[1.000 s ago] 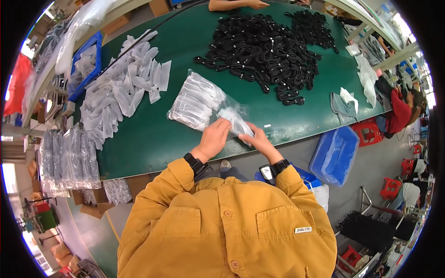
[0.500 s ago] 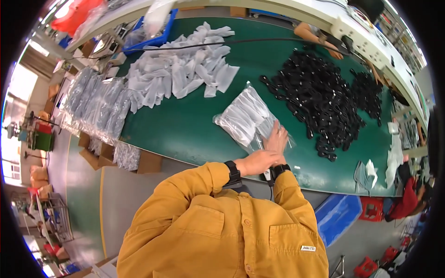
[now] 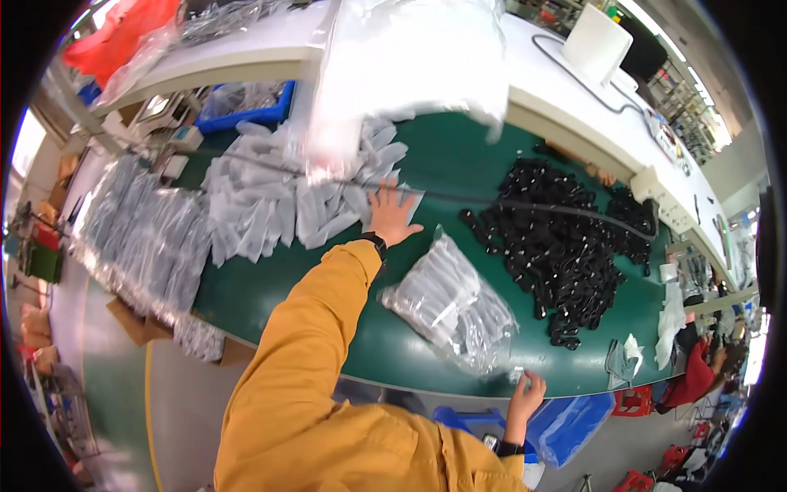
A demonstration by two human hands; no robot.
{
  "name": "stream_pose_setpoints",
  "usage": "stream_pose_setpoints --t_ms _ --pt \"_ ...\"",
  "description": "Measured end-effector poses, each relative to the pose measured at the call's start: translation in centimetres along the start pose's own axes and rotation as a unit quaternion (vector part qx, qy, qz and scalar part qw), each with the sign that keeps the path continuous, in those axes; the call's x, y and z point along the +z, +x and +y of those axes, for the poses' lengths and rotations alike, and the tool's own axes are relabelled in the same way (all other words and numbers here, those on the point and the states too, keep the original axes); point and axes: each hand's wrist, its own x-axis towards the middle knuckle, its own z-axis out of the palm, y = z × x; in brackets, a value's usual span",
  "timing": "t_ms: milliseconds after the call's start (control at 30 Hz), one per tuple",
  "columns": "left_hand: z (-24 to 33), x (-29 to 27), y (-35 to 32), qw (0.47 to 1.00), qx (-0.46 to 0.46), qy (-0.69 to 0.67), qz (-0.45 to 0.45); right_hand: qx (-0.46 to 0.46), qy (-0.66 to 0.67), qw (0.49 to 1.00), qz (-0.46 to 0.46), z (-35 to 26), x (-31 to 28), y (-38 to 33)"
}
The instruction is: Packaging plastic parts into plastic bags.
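My left hand lies with its fingers spread at the right edge of a pile of pale, translucent pouches. It grips nothing. Down at the table's near edge is my right hand, its fingers curled in beside a small white piece. Whether the fingers hold that piece is unclear. Between the two hands rests a clear plastic bag packed with similar pale pouches, and neither hand grips it. A large blurred sheet of clear plastic hangs in front of the pile's far part and hides some of it.
Black looped cords or straps are heaped on the right of the green table. Filled bags line its left end. A dark cable crosses above, below a white shelf. A blue bin stands at the far left.
Both hands have left the filled bag. My left hand went forward and left to the pouch pile; my right drew back to the table edge. The view has shifted, and the hanging plastic looms larger.
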Motion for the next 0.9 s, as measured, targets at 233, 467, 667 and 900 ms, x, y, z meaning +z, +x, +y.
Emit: stream_pose_setpoints --t_ms 233,467,667,900 --pt "-6.1 5.9 0.9 0.978 0.059 0.058 -0.190 0.006 0.045 0.999 0.020 -10.1 -1.6 -1.6" --pt "-10.5 -3.9 -8.6 0.918 0.279 -0.048 -0.277 -0.210 0.159 0.964 -0.046 -25.1 6.0 0.8" --pt "-13.7 -9.6 -17.4 0.923 0.298 -0.131 -0.206 -0.346 0.232 0.893 -0.171 -32.5 16.1 -0.3" --pt "-15.6 -11.6 -28.9 0.957 -0.053 -0.285 -0.023 -0.508 0.162 0.818 -0.215 -39.1 22.3 -4.4"
